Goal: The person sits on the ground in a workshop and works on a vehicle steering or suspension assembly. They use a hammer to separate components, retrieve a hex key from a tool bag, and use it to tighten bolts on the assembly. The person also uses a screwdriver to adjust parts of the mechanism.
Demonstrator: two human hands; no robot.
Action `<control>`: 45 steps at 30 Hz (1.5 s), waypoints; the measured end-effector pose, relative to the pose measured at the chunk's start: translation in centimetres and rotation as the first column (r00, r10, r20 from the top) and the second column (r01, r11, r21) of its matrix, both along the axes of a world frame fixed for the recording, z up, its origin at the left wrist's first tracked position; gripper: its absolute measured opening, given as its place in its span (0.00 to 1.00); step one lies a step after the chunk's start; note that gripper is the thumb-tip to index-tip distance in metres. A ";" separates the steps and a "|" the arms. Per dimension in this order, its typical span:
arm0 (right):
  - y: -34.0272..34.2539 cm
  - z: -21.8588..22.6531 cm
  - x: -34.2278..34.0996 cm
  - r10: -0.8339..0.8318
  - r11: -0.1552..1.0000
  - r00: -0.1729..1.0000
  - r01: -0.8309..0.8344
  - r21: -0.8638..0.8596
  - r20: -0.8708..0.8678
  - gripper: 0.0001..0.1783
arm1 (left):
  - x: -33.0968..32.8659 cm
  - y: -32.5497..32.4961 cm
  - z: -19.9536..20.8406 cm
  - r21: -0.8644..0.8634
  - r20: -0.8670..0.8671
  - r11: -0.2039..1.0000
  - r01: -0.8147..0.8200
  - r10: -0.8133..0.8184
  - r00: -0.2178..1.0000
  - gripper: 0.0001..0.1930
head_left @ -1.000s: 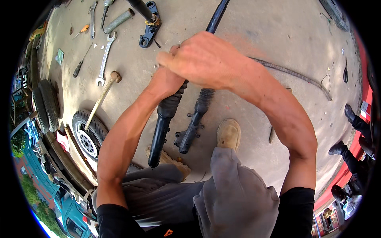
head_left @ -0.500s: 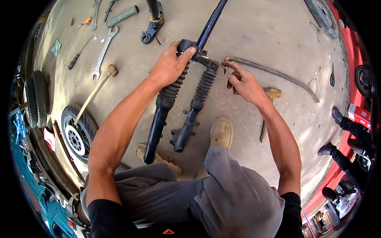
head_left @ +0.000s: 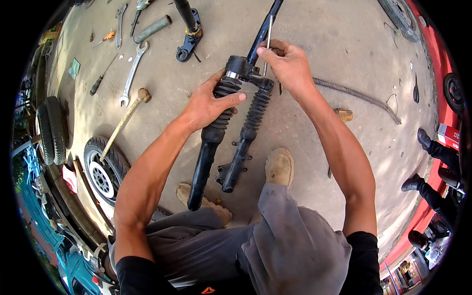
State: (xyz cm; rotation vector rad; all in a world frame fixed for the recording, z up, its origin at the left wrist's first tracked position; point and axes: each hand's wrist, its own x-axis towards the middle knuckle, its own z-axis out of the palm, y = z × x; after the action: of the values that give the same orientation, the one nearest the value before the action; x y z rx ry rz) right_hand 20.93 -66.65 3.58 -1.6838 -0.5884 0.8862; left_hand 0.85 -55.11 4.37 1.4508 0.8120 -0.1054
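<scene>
A motorcycle front fork (head_left: 200,162) stands between my feet, with two black legs, ribbed rubber gaiters and a clamp (head_left: 241,66) joining them at the top. My left hand (head_left: 209,102) wraps round the thicker leg's gaiter, its thumb across the front and its fingers mostly hidden behind. A short band of bright tube shows above that gaiter. My right hand (head_left: 287,64) pinches a thin silver metal rod (head_left: 269,37). The rod's lower end meets the clamp by the thinner leg; its exact kind I cannot tell. A dark blue stem (head_left: 264,29) rises from the clamp.
On the concrete lie a hammer (head_left: 123,123) leaning on a wheel (head_left: 101,179), a wrench (head_left: 132,73), screwdrivers and a pipe (head_left: 152,28). Another clamp with a stem (head_left: 189,42) stands ahead. A ribbed bar (head_left: 359,93) and a second hammer (head_left: 343,114) are at right.
My right hand has moved up and left, and the thin rod now stands nearly upright in it. My left hand has slid from the clamp down onto the gaiter.
</scene>
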 end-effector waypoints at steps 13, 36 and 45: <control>-5.1 -0.2 0.9 0.330 0.878 0.942 -0.285 -0.385 0.057 0.16 | -1.2 -0.1 -0.6 -0.034 0.007 0.999 0.031 -0.031 0.999 0.52; -4.0 -0.8 -8.8 0.476 0.805 0.555 -0.587 -0.085 0.682 0.15 | -4.7 3.8 0.6 0.227 -0.069 0.945 0.235 -0.226 0.972 0.47; -4.5 0.6 -4.6 0.277 0.961 0.953 -0.275 0.035 -0.125 0.24 | -4.1 2.8 1.8 0.266 -0.096 0.929 0.258 -0.241 0.966 0.47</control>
State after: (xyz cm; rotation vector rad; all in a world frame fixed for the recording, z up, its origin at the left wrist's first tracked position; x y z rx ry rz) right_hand 16.31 -71.19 4.21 -1.5370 -0.7526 1.1778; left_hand -3.25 -52.33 6.21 1.8221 0.7073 -0.2381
